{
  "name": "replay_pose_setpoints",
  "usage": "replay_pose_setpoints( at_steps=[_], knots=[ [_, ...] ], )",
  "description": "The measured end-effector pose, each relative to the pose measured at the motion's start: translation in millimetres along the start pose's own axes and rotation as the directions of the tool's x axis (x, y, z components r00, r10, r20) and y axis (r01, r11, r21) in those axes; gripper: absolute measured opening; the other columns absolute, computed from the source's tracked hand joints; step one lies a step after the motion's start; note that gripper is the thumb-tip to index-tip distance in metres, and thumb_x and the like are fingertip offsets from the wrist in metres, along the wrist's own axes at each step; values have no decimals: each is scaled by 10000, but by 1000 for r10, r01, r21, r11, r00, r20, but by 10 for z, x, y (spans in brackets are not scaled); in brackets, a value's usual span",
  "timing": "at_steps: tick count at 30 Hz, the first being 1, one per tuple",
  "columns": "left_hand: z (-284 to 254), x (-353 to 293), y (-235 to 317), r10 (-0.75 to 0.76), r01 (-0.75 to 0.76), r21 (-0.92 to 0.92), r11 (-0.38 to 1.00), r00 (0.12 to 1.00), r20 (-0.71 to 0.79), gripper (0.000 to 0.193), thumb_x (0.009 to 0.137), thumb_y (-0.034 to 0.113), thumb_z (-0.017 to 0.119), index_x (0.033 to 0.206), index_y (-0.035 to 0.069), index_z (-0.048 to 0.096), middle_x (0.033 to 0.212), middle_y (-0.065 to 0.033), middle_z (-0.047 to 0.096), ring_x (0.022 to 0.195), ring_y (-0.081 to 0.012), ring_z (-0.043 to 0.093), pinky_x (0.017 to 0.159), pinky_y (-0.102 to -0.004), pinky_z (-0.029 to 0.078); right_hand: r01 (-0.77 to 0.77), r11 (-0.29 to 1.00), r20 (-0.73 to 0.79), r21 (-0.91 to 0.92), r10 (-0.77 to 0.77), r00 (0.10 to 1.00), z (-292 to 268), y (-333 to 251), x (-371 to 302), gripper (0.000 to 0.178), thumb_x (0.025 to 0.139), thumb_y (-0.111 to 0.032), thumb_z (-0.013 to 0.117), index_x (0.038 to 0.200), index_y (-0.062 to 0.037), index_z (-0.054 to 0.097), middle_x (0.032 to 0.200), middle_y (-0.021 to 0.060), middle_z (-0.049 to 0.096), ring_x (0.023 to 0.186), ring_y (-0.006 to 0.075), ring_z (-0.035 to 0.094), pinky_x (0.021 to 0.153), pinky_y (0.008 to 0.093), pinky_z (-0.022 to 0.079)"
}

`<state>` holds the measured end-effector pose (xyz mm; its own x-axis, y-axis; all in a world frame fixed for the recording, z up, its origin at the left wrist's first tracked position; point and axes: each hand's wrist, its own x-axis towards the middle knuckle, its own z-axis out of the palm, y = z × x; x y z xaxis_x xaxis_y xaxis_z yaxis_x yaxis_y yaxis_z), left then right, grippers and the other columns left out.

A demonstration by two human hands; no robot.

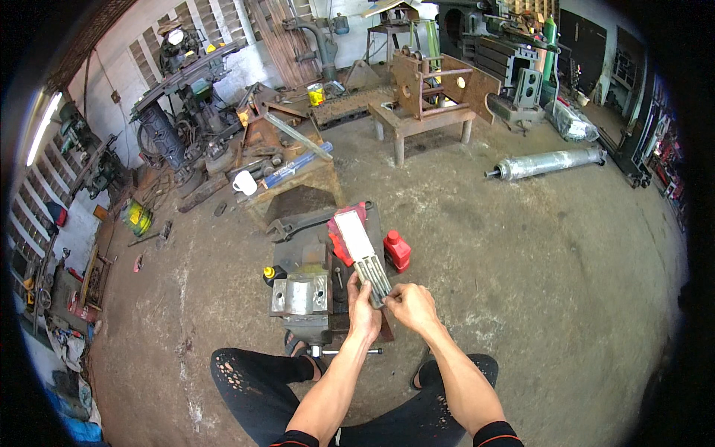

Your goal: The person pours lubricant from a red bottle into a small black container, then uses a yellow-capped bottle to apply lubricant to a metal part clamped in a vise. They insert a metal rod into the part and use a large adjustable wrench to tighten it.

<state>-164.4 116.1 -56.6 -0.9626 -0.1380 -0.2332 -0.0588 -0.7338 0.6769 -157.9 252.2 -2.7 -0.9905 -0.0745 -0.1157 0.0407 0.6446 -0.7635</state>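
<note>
My left hand (363, 313) is wrapped round the side of a slim open case (366, 264). Its white lid lies folded back, away from me, and several slim metal tools, perhaps taps or bits, lie side by side in the near half. At the near right corner of the case, my right hand (413, 306) has its fingers pinched together; what is between them is hidden. Beyond the case lies a red cloth (340, 242), with a red plastic bottle (397, 251) to its right. A vise (307, 328) holding a metal block with a curved hollow (300, 296) stands left of my hands.
A large adjustable wrench (302, 223) lies behind the vise, and a black bottle with a yellow cap (273, 274) stands left. Farther off are a low bench (305, 182) with a white mug (244, 183), a rusty steel frame (424, 119) and a long metal cylinder (551, 163) on the floor.
</note>
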Motion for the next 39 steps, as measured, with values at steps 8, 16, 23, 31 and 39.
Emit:
replay_pose_setpoints(
  at_steps=[8, 16, 23, 31, 39],
  knots=[
    [-80, 104, -138, -31, 40, 81, 996, 994, -103, 403, 1150, 139, 491, 1546, 142, 416, 1363, -60, 625, 1211, -172, 606, 1054, -400, 501, -20, 999, -49, -30, 18, 999, 92, -24, 82, 296, 780, -243, 777, 905, 25, 767, 838, 257, 760, 834, 424, 774, 784, 508, 603],
    [-305, 152, -207, -96, 118, 130, 984, 981, -166, 395, 1152, 166, 487, 1536, 91, 433, 1320, -100, 664, 1172, -214, 667, 979, -427, 570, 7, 995, -111, 101, 5, 994, 160, 38, 150, 258, 776, -176, 794, 916, 35, 744, 798, 254, 751, 777, 372, 779, 737, 450, 601],
    [-302, 440, 74, 196, -42, 798, 601, 976, -96, 509, 1083, 112, 559, 1546, -82, 478, 1414, -257, 655, 1291, -331, 645, 1115, -428, 481, -94, 710, -59, 698, 189, 980, -275, 164, 187, 249, 931, -17, 720, 1157, 56, 644, 918, 100, 716, 723, 160, 694, 609, 295, 572],
    [240, -217, 381, 130, -173, 634, 754, 985, 114, 459, 1110, 175, 582, 1493, -71, 526, 1345, -201, 708, 1247, -251, 671, 1115, -375, 492, -27, 661, 4, 750, 36, 999, -360, 13, -2, 272, 962, -13, 731, 1214, 58, 656, 1002, 106, 709, 811, 157, 697, 679, 297, 581],
    [393, -183, 1664, 210, -369, 486, 793, 913, 351, 220, 1056, 44, 648, 1254, -31, 704, 1140, -74, 762, 1053, -138, 690, 980, -316, 548, 98, 755, 165, 649, -265, 950, -301, -573, 407, 272, 990, -80, 737, 1223, 52, 688, 1067, 112, 750, 952, 193, 741, 770, 337, 599]
  ],
)
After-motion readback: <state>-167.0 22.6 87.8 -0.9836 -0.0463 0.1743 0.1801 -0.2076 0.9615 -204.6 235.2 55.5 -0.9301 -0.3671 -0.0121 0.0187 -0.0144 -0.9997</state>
